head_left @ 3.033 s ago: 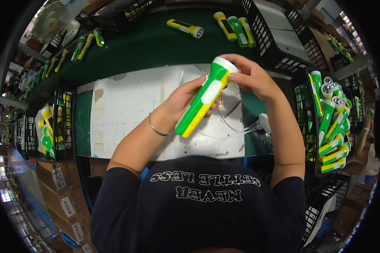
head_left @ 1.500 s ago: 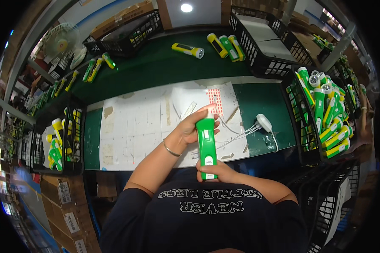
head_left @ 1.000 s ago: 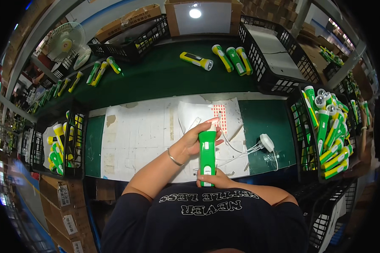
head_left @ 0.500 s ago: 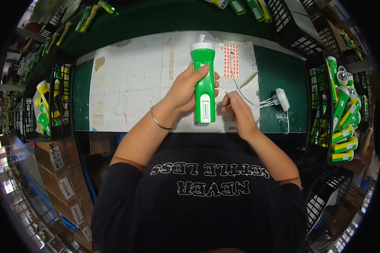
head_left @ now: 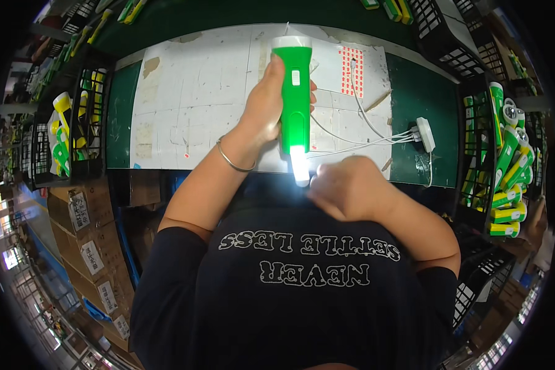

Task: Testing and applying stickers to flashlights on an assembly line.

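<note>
A green flashlight (head_left: 298,98) with a white head rim is upright over the work surface, my left hand (head_left: 268,98) wrapped round its body, thumb along the left edge. A white switch shows on its upper side. From its lower end a white light bar (head_left: 300,166) sticks out toward me, glowing brightly. Right beside the bar's tip is my right hand (head_left: 348,188), fingers curled and smeared by motion; whether they touch the bar is not clear.
White board (head_left: 191,92) covers the green table (head_left: 120,135). A white multi-port charger (head_left: 424,135) with cables lies right, near a sheet of red stickers (head_left: 352,73). Black crates of green and yellow flashlights stand left (head_left: 92,142) and right (head_left: 468,160). Cardboard boxes (head_left: 86,234) are lower left.
The flashlight has turned to show its switch side, and a lit bar now sticks out of its lower end. My right hand has moved down and toward my body.
</note>
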### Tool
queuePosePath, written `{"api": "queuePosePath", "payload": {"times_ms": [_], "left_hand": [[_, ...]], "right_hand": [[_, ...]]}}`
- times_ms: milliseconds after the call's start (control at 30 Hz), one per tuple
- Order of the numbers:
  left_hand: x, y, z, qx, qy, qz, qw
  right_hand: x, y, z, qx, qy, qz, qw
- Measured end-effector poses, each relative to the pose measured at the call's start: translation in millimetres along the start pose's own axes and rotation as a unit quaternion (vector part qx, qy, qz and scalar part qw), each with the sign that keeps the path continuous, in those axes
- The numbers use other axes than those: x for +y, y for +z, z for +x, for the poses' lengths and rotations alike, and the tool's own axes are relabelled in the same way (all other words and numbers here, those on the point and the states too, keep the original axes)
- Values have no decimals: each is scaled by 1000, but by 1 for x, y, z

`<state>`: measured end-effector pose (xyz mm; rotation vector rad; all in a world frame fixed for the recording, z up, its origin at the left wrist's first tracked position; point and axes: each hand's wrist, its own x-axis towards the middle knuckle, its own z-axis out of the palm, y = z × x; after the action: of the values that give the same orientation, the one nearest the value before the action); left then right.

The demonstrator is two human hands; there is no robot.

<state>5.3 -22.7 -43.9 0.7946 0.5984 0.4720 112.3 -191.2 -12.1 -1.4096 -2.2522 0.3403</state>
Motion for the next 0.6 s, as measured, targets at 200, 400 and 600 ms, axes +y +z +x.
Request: {"api": "queuePosePath", "payload": {"times_ms": [200,400,600], "left_hand": [[-4,5,-5,-98,5,-97,990],[-6,1,-13,-84,-43,-36,995],[-2,-7,-14,-118,-245,-350,897]], "right_hand": [[-2,4,29,172,253,98,947],[38,18,28,237,324,340,850],[50,1,21,296,381,508,714]]}}
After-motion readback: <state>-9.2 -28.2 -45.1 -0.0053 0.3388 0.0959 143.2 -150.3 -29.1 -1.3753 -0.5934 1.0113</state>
